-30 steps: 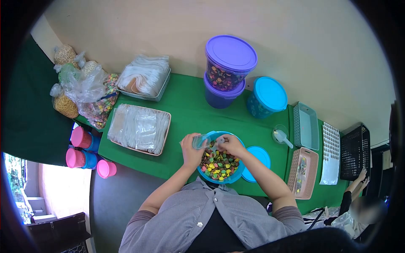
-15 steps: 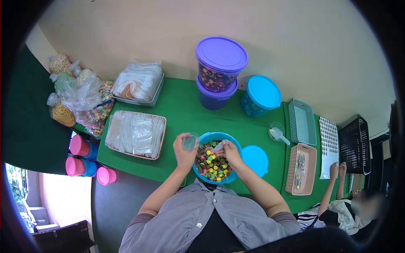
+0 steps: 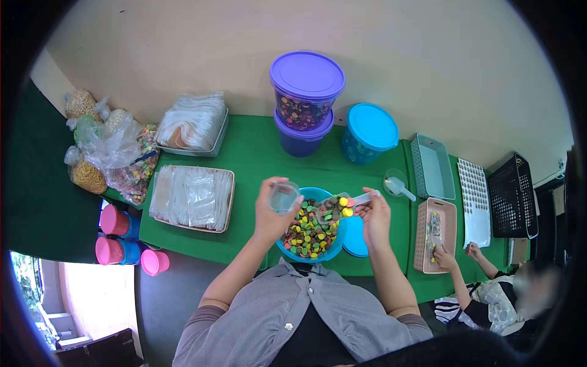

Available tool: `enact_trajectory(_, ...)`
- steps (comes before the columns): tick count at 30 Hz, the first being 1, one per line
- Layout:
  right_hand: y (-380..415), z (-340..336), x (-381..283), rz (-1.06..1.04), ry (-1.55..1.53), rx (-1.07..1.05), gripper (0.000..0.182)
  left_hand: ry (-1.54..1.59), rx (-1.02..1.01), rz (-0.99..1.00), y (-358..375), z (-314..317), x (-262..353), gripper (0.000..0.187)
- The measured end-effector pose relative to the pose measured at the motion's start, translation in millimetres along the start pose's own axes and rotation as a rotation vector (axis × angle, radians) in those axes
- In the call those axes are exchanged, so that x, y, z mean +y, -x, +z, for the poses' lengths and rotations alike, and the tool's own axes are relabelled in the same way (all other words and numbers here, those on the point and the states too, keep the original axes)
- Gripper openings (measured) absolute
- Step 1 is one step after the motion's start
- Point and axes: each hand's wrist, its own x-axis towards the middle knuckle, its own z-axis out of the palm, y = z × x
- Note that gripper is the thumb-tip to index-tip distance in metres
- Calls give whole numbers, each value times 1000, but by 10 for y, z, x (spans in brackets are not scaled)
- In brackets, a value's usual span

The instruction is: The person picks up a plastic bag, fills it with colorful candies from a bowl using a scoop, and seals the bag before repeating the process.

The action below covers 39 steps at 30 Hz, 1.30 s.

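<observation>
My left hand [image 3: 268,214] is closed around a small clear plastic cup [image 3: 284,197], held over the left rim of a blue bowl [image 3: 312,193]. The cup looks empty. My right hand [image 3: 376,220] grips the handle of a clear scoop [image 3: 365,198] above the bowl's right side. Heaped on the scoop are small round candies [image 3: 333,209] in yellow, green, brown and pink. More of the same colourful pieces fill the bowl below. A flat blue lid [image 3: 354,238] lies partly behind the bowl on its right.
Baskets of plastic bags [image 3: 194,199] stand left. Purple tubs [image 3: 307,79] and a blue tub [image 3: 372,131] are at the back. Another scoop [image 3: 400,188] rests in a clear dish. Right, a co-worker's hand [image 3: 445,259] reaches into a pink basket [image 3: 449,214].
My right hand has raised the scoop, now loaded with candies, out of the bowl and rightward. My left hand shifted slightly upward with the cup. The co-worker's hand moved to the pink basket.
</observation>
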Motion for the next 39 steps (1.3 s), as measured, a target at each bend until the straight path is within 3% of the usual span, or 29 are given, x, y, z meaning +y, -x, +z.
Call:
enact_trajectory(1,15,-14,-75,-55,-8,20,31,3,-6,3,2,39,-48,47)
enact_trajectory(4,84,3,-275,-105,-19,66,30,-160,-299,75,30,151,-185,54)
enact_trajectory(7,119,5,-356,-141,-17,95,30,-219,-358,52,96,263,-224,60)
enact_trajectory(17,31,-62,-316,-84,-103,104,29,-293,-275,110,104,178,-4,57)
enact_trajectory(20,70,3,-383,-96,-133,109,29,-411,-244,103,114,127,29,59)
enact_trajectory(22,91,51,-421,-103,-108,83,29,-653,-291,149,122,127,7,61)
enact_trajectory(24,94,98,-405,-116,-82,59,29,-644,-273,207,164,159,-62,63)
enact_trajectory(27,129,192,-327,-110,115,20,28,-660,-302,241,182,238,-147,64)
enact_trajectory(33,342,441,-256,-378,548,-88,19,-581,-329,178,272,426,-203,62)
enact_trajectory(39,338,470,-381,-493,611,-157,17,-451,-244,139,211,466,-200,59)
